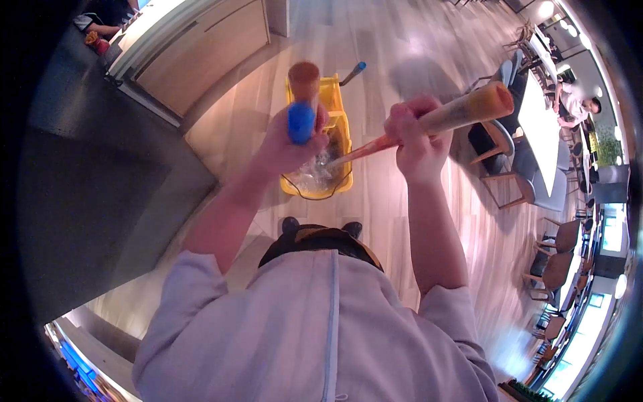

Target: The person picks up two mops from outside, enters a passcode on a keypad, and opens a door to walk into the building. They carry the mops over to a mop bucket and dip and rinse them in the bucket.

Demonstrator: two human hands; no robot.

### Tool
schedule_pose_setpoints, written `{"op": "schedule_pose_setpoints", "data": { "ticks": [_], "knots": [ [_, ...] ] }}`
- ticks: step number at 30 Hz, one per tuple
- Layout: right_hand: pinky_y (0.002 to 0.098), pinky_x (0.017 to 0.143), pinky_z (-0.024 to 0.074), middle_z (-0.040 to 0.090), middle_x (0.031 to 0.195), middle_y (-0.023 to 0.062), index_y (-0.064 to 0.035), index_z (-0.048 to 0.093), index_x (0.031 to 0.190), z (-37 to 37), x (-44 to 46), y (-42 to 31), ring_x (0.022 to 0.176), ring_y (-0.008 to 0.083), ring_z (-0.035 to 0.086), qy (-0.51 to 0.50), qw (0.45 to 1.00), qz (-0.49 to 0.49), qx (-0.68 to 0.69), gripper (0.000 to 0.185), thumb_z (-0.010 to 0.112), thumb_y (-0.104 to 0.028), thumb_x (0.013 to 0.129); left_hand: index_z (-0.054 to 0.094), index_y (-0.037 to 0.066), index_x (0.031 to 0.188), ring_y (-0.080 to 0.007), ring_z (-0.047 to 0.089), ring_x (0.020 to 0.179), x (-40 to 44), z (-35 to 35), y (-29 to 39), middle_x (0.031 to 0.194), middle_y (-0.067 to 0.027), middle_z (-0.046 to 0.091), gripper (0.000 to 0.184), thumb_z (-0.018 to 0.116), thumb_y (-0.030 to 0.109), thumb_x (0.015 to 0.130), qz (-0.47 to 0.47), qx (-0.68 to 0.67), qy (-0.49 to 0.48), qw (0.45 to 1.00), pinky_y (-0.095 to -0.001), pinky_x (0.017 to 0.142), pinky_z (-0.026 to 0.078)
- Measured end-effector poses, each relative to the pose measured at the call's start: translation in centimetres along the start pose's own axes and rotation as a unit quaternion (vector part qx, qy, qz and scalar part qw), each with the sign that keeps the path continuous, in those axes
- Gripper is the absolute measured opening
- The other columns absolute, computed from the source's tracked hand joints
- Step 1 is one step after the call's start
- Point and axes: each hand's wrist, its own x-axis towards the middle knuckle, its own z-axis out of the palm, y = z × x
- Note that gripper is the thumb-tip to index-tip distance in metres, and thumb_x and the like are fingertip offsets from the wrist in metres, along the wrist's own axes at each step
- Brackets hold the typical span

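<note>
A yellow mop bucket (345,151) stands on the floor in front of my shoes, with a clear, glinting mass inside it. My left hand (291,146) is closed above the bucket's left side around a pole with a blue end (301,124). Just beyond this end rises a brown, round-ended pole (305,84); whether my left hand holds it too, I cannot tell. To the right, my right hand (418,137) grips a long mop handle (462,112) with an orange end. That handle slants down left into the bucket, where its lower end is blurred.
A blue-tipped lever (351,72) sticks out behind the bucket. A dark counter (107,201) and wooden cabinet (201,60) flank the left. Chairs (495,141) and a white table (539,130) line the right, where a person (573,107) sits. Another person's arm (104,30) shows at top left.
</note>
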Motion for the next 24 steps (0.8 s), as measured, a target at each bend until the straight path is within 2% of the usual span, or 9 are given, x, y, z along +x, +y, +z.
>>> {"op": "schedule_pose_setpoints", "data": {
  "ticks": [2,4,8,9,10,13,16,20,24],
  "knots": [
    [0.0218,0.045,0.0361,0.053,0.061,0.0006,-0.0043,0.054,0.075,-1.1,0.4,-1.8,0.050,0.0079,0.049,0.022,1.000,-0.012,0.013,0.015,0.066,-0.003,0.082,0.054,0.009,0.089,-0.0045,0.047,0.073,1.4,2.0,-0.1,0.080,0.0047,0.049,0.022,0.065,-0.001,0.073,0.030,-0.046,0.112,0.992,-0.0227,0.064,0.041],
    [0.0225,0.043,0.0367,0.054,0.059,0.0019,-0.0034,0.054,0.074,-1.4,1.5,-5.1,0.048,0.0092,0.050,0.043,0.997,-0.055,0.024,0.014,0.067,-0.003,0.081,0.054,0.009,0.088,-0.0042,0.048,0.073,3.4,2.9,1.8,0.079,0.0041,0.050,0.023,0.062,-0.004,0.071,0.083,-0.005,0.103,0.991,-0.0224,0.064,0.041],
    [0.0237,0.042,0.0383,0.055,0.056,0.0012,-0.0031,0.059,0.071,-3.0,6.2,-14.1,0.046,0.0095,0.051,-0.008,0.985,-0.167,0.051,0.013,0.068,-0.002,0.080,0.049,0.009,0.094,-0.0132,0.052,0.075,8.8,4.5,9.6,0.085,-0.0039,0.050,0.031,0.060,-0.005,0.068,0.145,-0.016,0.167,0.975,-0.0268,0.067,0.046],
    [0.0295,0.049,0.0357,0.041,0.052,0.0009,-0.0090,0.050,0.066,-3.2,7.1,-16.9,0.043,0.0128,0.039,-0.011,0.988,-0.155,0.017,0.020,0.061,-0.011,0.084,0.050,0.008,0.097,-0.0136,0.052,0.074,10.7,5.0,12.0,0.085,-0.0036,0.050,0.035,0.060,-0.006,0.067,0.178,-0.036,0.167,0.969,-0.0278,0.067,0.046],
    [0.0288,0.046,0.0332,0.042,0.051,0.0015,-0.0070,0.052,0.069,-4.9,8.8,-19.0,0.043,0.0119,0.039,-0.046,0.984,-0.173,0.022,0.015,0.058,-0.007,0.083,0.051,0.008,0.100,-0.0140,0.052,0.073,12.5,5.7,14.7,0.085,-0.0032,0.050,0.039,0.059,-0.007,0.066,0.211,-0.057,0.166,0.962,-0.0288,0.067,0.046],
    [0.0297,0.038,0.0318,0.041,0.046,0.0002,-0.0110,0.050,0.064,-2.4,9.0,-26.5,0.036,0.0134,0.035,0.069,0.968,-0.242,0.004,0.028,0.064,-0.026,0.083,0.052,0.008,0.095,-0.0133,0.052,0.069,15.2,11.4,23.6,0.080,-0.0013,0.051,0.037,0.057,-0.012,0.064,0.217,-0.004,0.282,0.935,-0.0299,0.058,0.044],
    [0.0275,0.038,0.0282,0.038,0.045,-0.0019,-0.0138,0.047,0.063,-1.1,7.1,-27.5,0.037,0.0088,0.035,0.099,0.946,-0.305,-0.054,0.028,0.060,-0.022,0.087,0.051,0.007,0.092,-0.0135,0.051,0.067,12.4,11.8,26.1,0.080,-0.0014,0.050,0.038,0.057,-0.013,0.062,0.223,-0.015,0.238,0.945,-0.0273,0.059,0.042],
    [0.0276,0.037,0.0292,0.037,0.045,-0.0028,-0.0138,0.048,0.066,-4.1,4.6,-25.4,0.037,0.0089,0.036,-0.066,0.946,-0.318,0.027,0.026,0.057,-0.021,0.089,0.050,0.008,0.093,-0.0143,0.051,0.067,8.1,11.2,23.0,0.081,-0.0016,0.049,0.037,0.059,-0.012,0.062,0.305,-0.031,0.175,0.935,-0.0270,0.060,0.043],
    [0.0265,0.036,0.0316,0.040,0.047,-0.0033,-0.0122,0.049,0.075,-4.0,12.1,-24.5,0.037,0.0087,0.037,-0.230,0.926,-0.298,0.032,0.019,0.053,-0.020,0.092,0.049,0.009,0.097,-0.0134,0.052,0.069,14.2,6.9,20.2,0.084,-0.0018,0.048,0.040,0.063,-0.009,0.064,0.287,-0.038,0.128,0.948,-0.0275,0.060,0.044]
  ]
}}
